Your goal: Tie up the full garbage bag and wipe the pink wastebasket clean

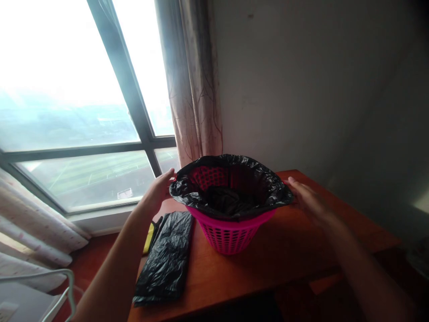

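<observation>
A pink perforated basket stands on a brown wooden table. A black plastic bag lines it, its edge folded over the rim. My left hand rests against the bag's left edge, fingers stretched along it. My right hand lies at the bag's right edge, fingers extended and touching the plastic. Neither hand visibly grips anything.
A folded stack of black bags lies on the table left of the basket, with something yellow beside it. A window and a curtain are behind. A white wall is at the right. A white frame shows at lower left.
</observation>
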`<move>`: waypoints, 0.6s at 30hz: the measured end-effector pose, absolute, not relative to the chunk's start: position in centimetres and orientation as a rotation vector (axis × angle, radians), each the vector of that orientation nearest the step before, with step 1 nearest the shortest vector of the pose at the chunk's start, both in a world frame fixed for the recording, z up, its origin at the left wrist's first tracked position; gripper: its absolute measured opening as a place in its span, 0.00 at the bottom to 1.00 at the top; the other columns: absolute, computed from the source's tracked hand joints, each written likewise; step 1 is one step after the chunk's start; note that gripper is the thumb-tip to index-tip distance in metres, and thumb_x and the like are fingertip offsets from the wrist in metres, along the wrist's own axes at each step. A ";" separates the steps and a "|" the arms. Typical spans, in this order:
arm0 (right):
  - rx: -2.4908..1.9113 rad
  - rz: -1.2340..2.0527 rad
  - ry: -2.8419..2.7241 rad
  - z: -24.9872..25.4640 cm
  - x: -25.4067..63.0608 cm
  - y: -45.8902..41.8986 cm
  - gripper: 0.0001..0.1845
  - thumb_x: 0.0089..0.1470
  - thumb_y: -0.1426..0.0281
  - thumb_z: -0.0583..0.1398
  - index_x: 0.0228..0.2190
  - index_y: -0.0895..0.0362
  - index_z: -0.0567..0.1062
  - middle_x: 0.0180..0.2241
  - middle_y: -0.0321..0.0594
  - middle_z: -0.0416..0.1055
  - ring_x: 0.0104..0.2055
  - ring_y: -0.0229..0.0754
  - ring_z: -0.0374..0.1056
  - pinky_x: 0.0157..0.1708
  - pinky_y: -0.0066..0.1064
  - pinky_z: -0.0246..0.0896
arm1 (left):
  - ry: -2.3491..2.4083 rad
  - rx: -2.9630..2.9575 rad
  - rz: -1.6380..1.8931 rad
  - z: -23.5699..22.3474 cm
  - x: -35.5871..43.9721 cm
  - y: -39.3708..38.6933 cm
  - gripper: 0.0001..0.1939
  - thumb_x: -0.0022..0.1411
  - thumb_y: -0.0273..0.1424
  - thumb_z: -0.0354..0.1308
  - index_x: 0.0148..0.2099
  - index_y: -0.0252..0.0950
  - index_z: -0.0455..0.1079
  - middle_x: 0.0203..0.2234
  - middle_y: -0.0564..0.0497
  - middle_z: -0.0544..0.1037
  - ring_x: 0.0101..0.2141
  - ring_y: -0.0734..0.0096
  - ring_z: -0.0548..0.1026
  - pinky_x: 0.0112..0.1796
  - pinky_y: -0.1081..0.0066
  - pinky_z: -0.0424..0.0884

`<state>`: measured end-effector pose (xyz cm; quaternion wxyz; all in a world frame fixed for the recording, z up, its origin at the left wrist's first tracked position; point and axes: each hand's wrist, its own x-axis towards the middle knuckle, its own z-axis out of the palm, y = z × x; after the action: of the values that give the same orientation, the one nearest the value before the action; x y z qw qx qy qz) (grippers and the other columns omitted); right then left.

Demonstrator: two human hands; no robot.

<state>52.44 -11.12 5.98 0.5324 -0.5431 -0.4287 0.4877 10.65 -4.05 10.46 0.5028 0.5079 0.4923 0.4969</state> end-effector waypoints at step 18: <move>-1.305 0.637 -1.514 15.0 51.4 -6.1 0.09 0.48 0.62 0.63 0.28 0.55 0.77 0.26 0.39 0.74 0.27 0.39 0.68 0.27 0.28 0.62 | 1.526 2.108 1.039 17.1 10.1 -2.5 0.16 0.54 0.43 0.58 0.23 0.36 0.71 0.14 0.53 0.67 0.18 0.72 0.63 0.21 0.73 0.56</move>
<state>51.42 -6.13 14.96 0.4984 -0.5393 -0.6258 0.2630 10.12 -2.48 17.07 0.1686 0.7414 0.5368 0.3656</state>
